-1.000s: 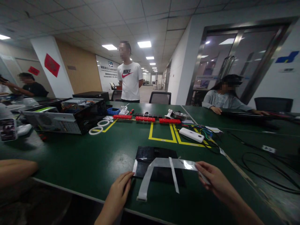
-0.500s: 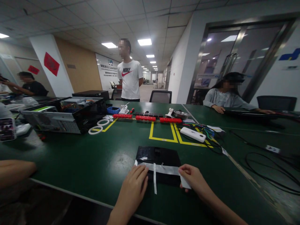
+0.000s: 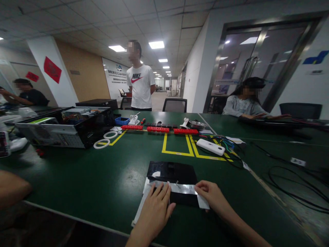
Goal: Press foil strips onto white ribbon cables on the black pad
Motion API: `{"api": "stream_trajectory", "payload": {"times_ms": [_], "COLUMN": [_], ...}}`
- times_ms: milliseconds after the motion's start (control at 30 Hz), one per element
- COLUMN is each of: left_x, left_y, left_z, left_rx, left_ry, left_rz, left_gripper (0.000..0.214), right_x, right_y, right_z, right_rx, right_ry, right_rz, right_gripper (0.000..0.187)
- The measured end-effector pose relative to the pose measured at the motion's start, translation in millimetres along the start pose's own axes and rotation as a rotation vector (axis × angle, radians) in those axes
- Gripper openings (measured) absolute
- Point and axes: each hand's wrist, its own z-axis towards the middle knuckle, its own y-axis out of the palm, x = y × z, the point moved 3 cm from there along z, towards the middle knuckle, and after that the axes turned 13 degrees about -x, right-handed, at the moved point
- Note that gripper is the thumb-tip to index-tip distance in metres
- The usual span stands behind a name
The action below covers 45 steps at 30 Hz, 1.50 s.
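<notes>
Steadying the ribbon cable (image 3: 183,188) over the black panel (image 3: 174,171), the left hand (image 3: 155,211) lies open while the right hand (image 3: 212,196) grips the cable pinched, apparently for tautness.

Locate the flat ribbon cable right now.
In the head view, lower centre, the flat ribbon cable runs across the black panel, with the left hand on it and the right hand at its right bend.

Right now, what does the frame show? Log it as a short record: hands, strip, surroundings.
left hand: fingers laid over the silver strip
right hand: pinching the strip near its right-hand bend
strip: across the black panel
beyond panel: white device, red bars
left side: open computer case
</notes>
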Motion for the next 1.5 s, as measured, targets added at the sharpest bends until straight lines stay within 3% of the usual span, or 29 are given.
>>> {"api": "stream_trajectory", "payload": {"times_ms": [367,633,1033,1200,1367,1500], "left_x": [-1.9,-1.4,-2.4,-7.5,-33.0,-58.0], "left_y": [-0.5,-1.7,-3.2,-11.1,-26.7,-22.8], "left_z": [-4.1,-5.6,-5.4,-10.0,-27.3,-52.1], "left_rx": [-0.043,-0.066,-0.085,-0.115,0.059,0.218], "left_ry": [0.020,0.043,0.052,0.128,0.027,-0.092], "left_rz": [-0.005,-0.032,-0.032,-0.091,-0.209,-0.261], "left_gripper": [0.050,0.052,0.052,0.057,0.042,0.026], "right_x": [-0.2,2.7,5.7,4.7,-0.5,-1.5], "right_y": [-5.5,-7.5,-3.4,-1.9,-1.3,-3.1], "right_z": [1.7,5.7,-0.1,-2.2,-8.6,-11.9], "right_rx": [-0.025,0.008,0.022,0.039,0.050,0.064], "right_ry": [-0.007,-0.095,0.031,0.031,0.016,0.003], "right_rz": [-0.201,-0.433,-0.629,-0.636,-0.609,-0.558], "right_gripper": [0.025,0.020,0.021,0.021,0.021,0.027]}}
